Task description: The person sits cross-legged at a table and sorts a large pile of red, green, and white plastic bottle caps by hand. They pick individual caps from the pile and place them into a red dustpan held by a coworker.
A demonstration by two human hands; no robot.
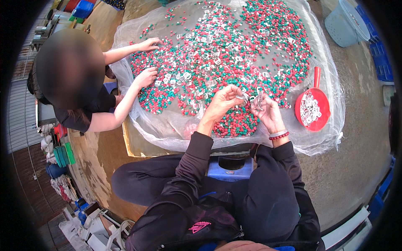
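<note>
My left hand pinches a small silver buckle between thumb and fingers over the front of the table. Close beside it on the right, my right hand, with a red bead bracelet at the wrist, has its fingers closed on small silver buckles; how many cannot be made out. Below both hands lies a heap of small red and green pebble-like pieces. More silver buckles are scattered among the pieces across the table. A red long-handled pan to the right holds a pile of loose buckles.
White mesh netting covers the table and hangs over its edges. At the left, a co-worker's two hands reach into the pieces. A grey-blue bucket stands at the far right, near blue crates. Under the table edge is a blue plastic stool.
</note>
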